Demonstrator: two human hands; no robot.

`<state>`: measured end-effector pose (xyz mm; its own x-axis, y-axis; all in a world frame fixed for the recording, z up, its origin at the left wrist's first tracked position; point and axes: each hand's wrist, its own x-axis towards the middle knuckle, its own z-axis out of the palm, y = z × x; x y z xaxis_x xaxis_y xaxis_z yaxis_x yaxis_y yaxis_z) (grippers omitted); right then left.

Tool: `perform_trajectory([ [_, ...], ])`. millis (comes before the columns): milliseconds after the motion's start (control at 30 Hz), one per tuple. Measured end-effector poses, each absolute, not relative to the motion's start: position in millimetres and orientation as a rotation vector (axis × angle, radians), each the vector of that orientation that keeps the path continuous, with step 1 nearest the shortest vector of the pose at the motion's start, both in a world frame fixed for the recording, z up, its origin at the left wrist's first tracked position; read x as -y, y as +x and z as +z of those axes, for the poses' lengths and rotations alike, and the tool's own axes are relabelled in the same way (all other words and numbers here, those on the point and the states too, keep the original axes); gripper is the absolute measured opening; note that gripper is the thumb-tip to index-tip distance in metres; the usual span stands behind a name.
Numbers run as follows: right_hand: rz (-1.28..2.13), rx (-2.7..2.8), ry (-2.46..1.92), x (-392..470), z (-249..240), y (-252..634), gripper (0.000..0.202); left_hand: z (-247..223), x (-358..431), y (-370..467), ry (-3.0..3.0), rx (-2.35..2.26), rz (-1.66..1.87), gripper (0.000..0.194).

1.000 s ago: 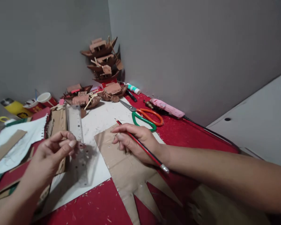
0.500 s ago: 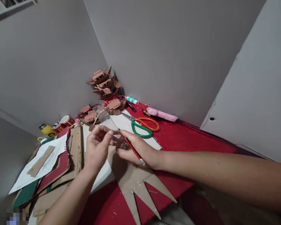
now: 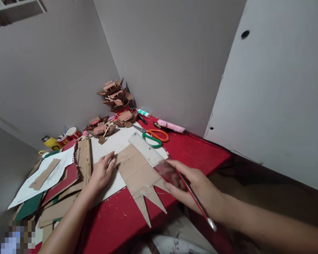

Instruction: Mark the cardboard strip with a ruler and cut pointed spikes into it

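A piece of brown cardboard (image 3: 135, 164) with pointed strips cut at its near end lies on white paper and the red table. My right hand (image 3: 201, 187) is closed around a red-and-black pencil (image 3: 194, 199) and a clear ruler (image 3: 145, 148). The ruler extends away along the cardboard's right side; its near end is hidden by my fingers. At the cardboard's left edge rests my left hand (image 3: 104, 171), loosely open, fingertips touching or very near the edge. Green-and-orange scissors (image 3: 153, 135) lie beyond the ruler.
Several brown model boats (image 3: 116, 95) stand in the far corner. Cardboard sheets (image 3: 82, 158) and a drawn-on paper (image 3: 63, 167) are piled at left, with paper cups (image 3: 73, 133) and a yellow bottle (image 3: 51, 143) behind. A pink glue gun (image 3: 171, 126) lies by the back wall.
My hands have parted: the left now rests by the cardboard's edge, and the right has moved right and nearer with pencil and ruler. The view has shifted slightly.
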<state>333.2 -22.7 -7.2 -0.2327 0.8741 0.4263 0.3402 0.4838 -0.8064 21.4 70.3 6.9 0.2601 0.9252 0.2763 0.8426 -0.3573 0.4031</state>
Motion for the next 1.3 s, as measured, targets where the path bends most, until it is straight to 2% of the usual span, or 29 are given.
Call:
perform_trajectory([
  [133,0.278,1.972,-1.071,48.5,-33.6,338.4,0.031,4.8,-53.4,17.7,2.522,-1.647,0.59,0.045],
  [233,0.164,2.051,-1.126,45.1,-41.1,342.2,0.03,4.4,-38.5,13.1,2.644,-1.608,0.517,0.041],
  [367,0.2,2.131,-1.245,22.5,-35.8,347.4,0.021,1.7,-16.5,3.7,2.757,-1.608,0.443,0.04],
  [567,0.273,2.293,-1.246,-26.8,-19.7,353.7,0.025,-3.4,15.2,-3.9,2.819,-1.691,0.383,0.045],
  [667,0.271,2.362,-1.214,-54.6,-11.0,355.9,0.031,-5.8,26.2,-4.8,2.871,-1.712,0.367,0.045],
  [767,0.381,2.436,-1.098,-76.7,0.6,356.4,0.028,-6.4,32.9,-5.9,2.948,-1.678,0.348,0.042],
  [933,0.508,2.483,-1.042,-88.6,16.5,357.9,0.019,-5.6,28.3,-10.5,2.895,-1.696,0.499,0.041],
  [1133,0.442,2.389,-1.196,-89.9,7.0,354.8,0.03,-13.1,-1.7,-14.0,2.963,-1.632,0.508,0.047],
  [1300,0.344,2.324,-1.262,-102.2,-3.7,344.7,0.027,-16.7,-6.3,-11.4,2.99,-1.573,0.552,0.043],
])
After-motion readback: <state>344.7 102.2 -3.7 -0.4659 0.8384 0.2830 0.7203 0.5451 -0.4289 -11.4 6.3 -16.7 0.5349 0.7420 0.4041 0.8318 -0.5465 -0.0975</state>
